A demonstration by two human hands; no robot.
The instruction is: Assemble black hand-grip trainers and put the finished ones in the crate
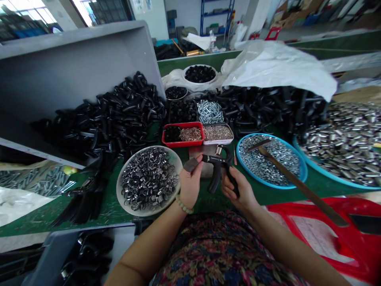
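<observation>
A black hand grip strengthener (214,178) with a shiny coil spring (218,150) at its top is held between my two hands, over a metal plate (195,151) on the bench. My left hand (190,184) pinches the end of its side arm, which carries small white print. A grey-brown piece (191,164) covers or lies against the left thumb; I cannot tell which. My right hand (242,188) is closed around the right-hand black handle. Beside my left hand stands a white bowl (119,190) of metal rings.
A blue tray (303,174) of small metal parts has a long flat bar (306,192) across it. Behind my hands are a red tray (163,139) and a white tray (230,140). A grey crate (89,63) spills black handles at left; a red stool (366,214) stands right.
</observation>
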